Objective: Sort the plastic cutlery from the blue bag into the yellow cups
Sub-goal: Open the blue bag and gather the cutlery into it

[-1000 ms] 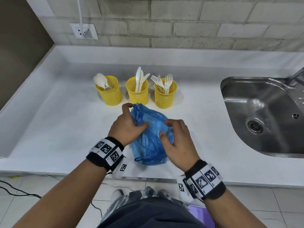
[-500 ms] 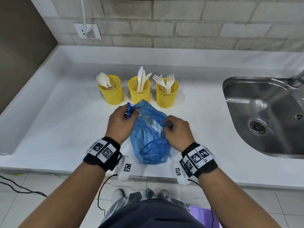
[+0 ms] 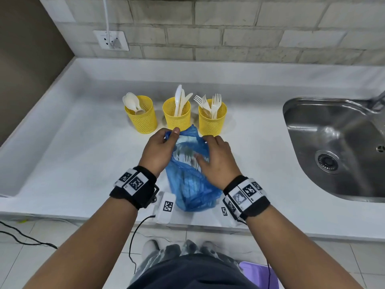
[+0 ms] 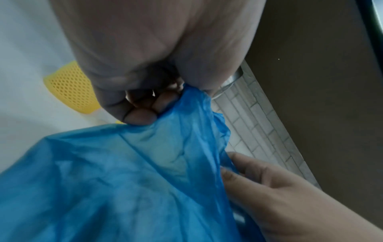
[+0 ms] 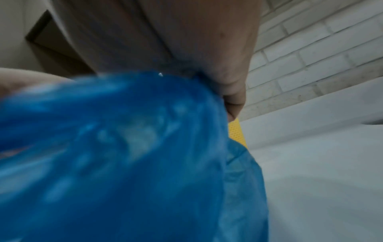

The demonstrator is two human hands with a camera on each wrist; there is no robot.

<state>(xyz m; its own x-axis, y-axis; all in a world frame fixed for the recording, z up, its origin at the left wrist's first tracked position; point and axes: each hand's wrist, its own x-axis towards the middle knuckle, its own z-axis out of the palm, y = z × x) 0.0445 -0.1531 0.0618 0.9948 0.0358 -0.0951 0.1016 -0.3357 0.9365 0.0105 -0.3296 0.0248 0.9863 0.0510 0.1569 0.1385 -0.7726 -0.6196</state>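
Observation:
The blue bag [image 3: 191, 184] stands on the white counter [image 3: 83, 159], its mouth pulled open and white cutlery [image 3: 185, 158] showing inside. My left hand [image 3: 160, 149] pinches the bag's left rim [image 4: 186, 104] between thumb and fingers [image 4: 143, 116]. My right hand [image 3: 216, 163] holds the right rim, fingers curled over the edge and thumb at the mouth; the blurred bag [image 5: 124, 147] hides those fingers in the right wrist view. Behind the bag stand three yellow mesh cups: the left cup [image 3: 141, 117] with spoons, the middle cup [image 3: 177, 115] with knives, the right cup [image 3: 212, 119] with forks.
A steel sink [image 3: 295, 122] is set into the counter at the right, with a tap [image 3: 377, 101] at its far corner. A brick wall with a socket [image 3: 110, 40] rises behind the raised back ledge. The counter's front edge runs just under my wrists.
My hands went from resting on the closed bag to pulling its mouth open. The right hand has since shifted left, toward the opening. The left hand keeps its pinch on the rim.

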